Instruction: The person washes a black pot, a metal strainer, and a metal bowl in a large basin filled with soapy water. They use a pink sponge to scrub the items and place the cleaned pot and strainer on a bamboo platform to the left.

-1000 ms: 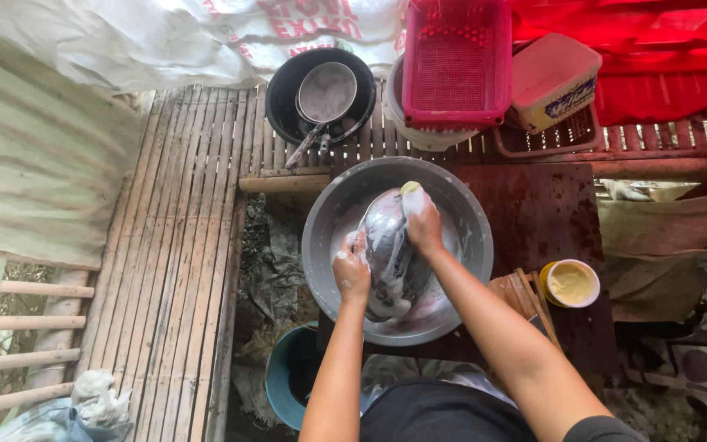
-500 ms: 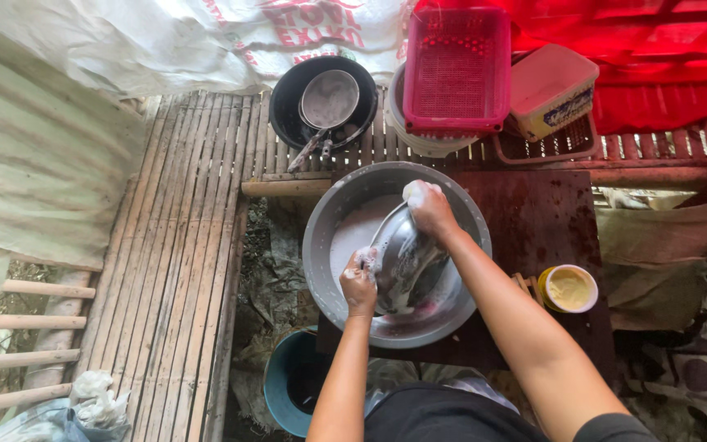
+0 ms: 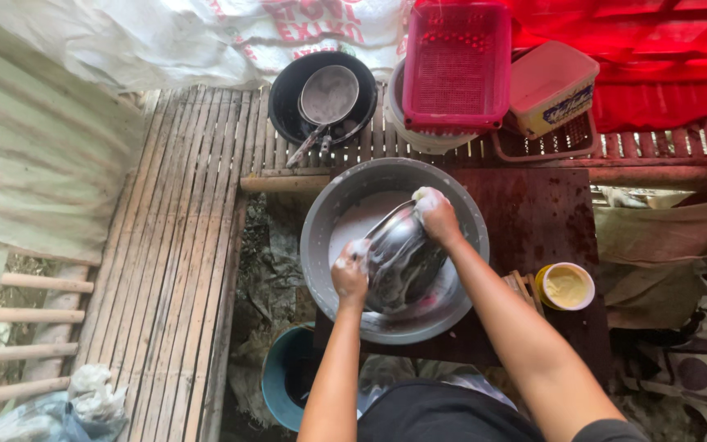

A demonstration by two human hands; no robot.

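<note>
In the head view, a shiny steel bowl is being held tilted inside a large grey metal basin, which is sitting on a dark reddish board — soapy water is pooling in the basin beneath the bowl. The bowl's upper rim is being gripped by the right hand, its sudsy fingers being kept clamped together over the edge. The bowl's lower left side is being pressed by the left hand, whose fingers are being kept curled and close together, foam covering them; whether a sponge or cloth is being held inside that grip cannot be told. Just beside the basin on the right, a small yellow tub of pale paste is resting on the board. Behind the basin, on a slatted bamboo platform, a black pan is being used as a seat for a smaller grey pan, and next to them a pink plastic basket is being borne by a white bucket. A cream lidded box is lying in a wire tray to the right of it. Near the person's knees, below the basin, a blue bucket is being partly hidden.
</note>
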